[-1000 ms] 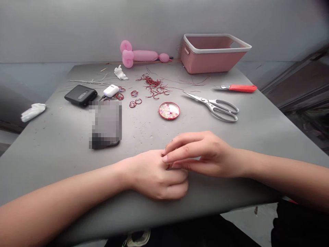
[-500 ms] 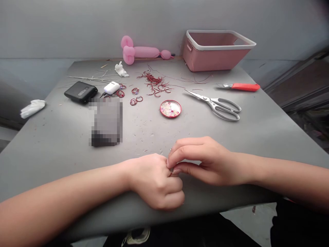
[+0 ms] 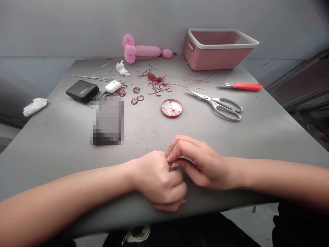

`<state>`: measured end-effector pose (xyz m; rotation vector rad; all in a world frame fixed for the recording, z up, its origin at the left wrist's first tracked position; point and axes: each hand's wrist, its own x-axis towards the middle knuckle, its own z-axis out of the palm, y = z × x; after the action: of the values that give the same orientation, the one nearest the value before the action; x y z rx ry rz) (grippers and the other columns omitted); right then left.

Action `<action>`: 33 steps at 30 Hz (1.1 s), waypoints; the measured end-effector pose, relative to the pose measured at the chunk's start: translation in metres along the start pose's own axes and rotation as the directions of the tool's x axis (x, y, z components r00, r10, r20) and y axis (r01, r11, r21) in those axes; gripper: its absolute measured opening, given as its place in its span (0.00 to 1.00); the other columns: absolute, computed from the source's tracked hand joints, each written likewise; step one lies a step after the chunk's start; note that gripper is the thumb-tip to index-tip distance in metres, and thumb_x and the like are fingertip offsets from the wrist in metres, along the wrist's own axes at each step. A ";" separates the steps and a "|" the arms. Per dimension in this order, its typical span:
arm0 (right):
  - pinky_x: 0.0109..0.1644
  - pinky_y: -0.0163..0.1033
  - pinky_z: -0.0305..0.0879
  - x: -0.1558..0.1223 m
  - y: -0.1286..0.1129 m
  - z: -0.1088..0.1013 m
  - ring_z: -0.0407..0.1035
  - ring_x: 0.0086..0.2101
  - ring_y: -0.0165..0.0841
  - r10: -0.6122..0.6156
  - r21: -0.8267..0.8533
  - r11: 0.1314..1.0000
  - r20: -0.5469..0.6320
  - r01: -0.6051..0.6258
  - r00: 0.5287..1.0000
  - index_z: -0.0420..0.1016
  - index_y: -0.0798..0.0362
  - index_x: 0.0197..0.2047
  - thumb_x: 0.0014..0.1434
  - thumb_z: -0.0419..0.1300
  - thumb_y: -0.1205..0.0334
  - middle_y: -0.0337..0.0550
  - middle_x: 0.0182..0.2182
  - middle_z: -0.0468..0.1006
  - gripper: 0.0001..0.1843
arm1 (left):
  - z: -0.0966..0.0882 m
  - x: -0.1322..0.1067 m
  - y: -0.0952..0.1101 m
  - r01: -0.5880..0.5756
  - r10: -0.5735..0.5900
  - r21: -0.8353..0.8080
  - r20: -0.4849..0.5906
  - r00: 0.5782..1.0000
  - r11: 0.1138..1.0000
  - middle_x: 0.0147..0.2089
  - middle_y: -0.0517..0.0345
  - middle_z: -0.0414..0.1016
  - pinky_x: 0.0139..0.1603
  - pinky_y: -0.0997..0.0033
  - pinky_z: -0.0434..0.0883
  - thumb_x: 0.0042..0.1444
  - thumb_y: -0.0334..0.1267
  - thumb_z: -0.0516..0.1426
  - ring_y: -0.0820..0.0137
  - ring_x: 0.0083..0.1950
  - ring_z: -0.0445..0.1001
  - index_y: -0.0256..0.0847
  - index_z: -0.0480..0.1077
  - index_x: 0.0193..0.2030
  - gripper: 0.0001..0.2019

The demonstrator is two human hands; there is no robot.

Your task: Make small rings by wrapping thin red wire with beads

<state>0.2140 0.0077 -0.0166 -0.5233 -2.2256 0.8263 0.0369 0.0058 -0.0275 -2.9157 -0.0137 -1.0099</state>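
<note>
Head view: my left hand [image 3: 159, 180] rests as a loose fist at the near edge of the grey desk [image 3: 257, 137]. My right hand [image 3: 199, 161] meets it from the right. The fingers [image 3: 177, 147] of my right hand are pinched shut on a small wire ring [image 3: 170, 165], which sits against the knuckles of my left hand. Only a dark sliver of the ring shows between the fingertips. My left fingers are curled under, and I cannot tell whether they hold anything.

Since half a second ago, my right hand has curled tighter and drawn closer to the left, and the left fist has rolled slightly toward me. A second ago my right fingers were stretched out flatter over the left hand.

Farther off, unmoved, lie a round red dish of beads [image 3: 171, 108], steel scissors [image 3: 221, 106] to its right, and a scatter of red wire rings [image 3: 136, 96] to its left.
</note>
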 end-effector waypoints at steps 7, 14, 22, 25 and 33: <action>0.40 0.34 0.71 0.005 -0.003 -0.007 0.68 0.35 0.28 -0.069 0.003 0.998 -0.069 0.069 0.995 0.68 0.54 0.41 0.62 0.54 0.73 0.43 0.33 0.73 0.06 | -0.003 0.005 -0.005 -0.039 0.040 0.008 -0.037 0.999 0.999 0.19 0.65 0.61 0.17 0.68 0.57 0.49 0.33 0.52 0.73 0.18 0.56 0.43 0.59 0.18 0.11; 0.36 0.29 0.69 0.005 -0.002 -0.021 0.71 0.31 0.26 0.068 0.082 0.994 0.053 -0.072 0.996 0.74 0.56 0.43 0.57 0.64 0.66 0.40 0.31 0.79 0.09 | -0.010 0.005 -0.009 -0.048 0.059 -0.071 0.165 0.985 0.996 0.30 0.58 0.74 0.44 0.61 0.73 0.49 0.37 0.56 0.59 0.39 0.75 0.41 0.71 0.29 0.04; 0.30 0.28 0.66 0.002 -0.001 -0.019 0.67 0.25 0.23 0.120 0.029 0.993 -0.059 -0.118 0.991 0.73 0.54 0.36 0.49 0.63 0.70 0.36 0.27 0.77 0.09 | -0.005 0.000 -0.013 -0.066 0.065 0.012 0.035 0.997 0.998 0.31 0.59 0.78 0.53 0.52 0.75 0.54 0.31 0.56 0.58 0.43 0.79 0.42 0.75 0.32 0.06; 0.33 0.31 0.68 0.002 0.007 -0.026 0.68 0.28 0.25 0.154 0.171 0.975 -0.076 -0.139 0.985 0.72 0.53 0.36 0.51 0.63 0.70 0.37 0.29 0.75 0.08 | -0.016 -0.001 -0.015 -0.096 0.097 0.016 -0.064 0.993 0.995 0.36 0.59 0.80 0.47 0.58 0.79 0.54 0.30 0.59 0.59 0.43 0.81 0.39 0.74 0.30 0.04; 0.34 0.35 0.71 0.007 0.020 -0.028 0.71 0.32 0.29 0.337 0.326 0.913 -0.258 -0.247 0.905 0.76 0.51 0.31 0.54 0.69 0.62 0.40 0.31 0.76 0.06 | -0.024 0.006 -0.016 0.720 -0.864 -0.566 0.026 0.502 0.402 0.43 0.51 0.77 0.28 0.78 0.75 0.60 0.38 0.60 0.74 0.35 0.74 0.38 0.72 0.45 0.09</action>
<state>0.2326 0.0375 -0.0120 -0.8010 -1.7243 1.1182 0.0266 0.0203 -0.0041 -3.1433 -1.5577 -1.7587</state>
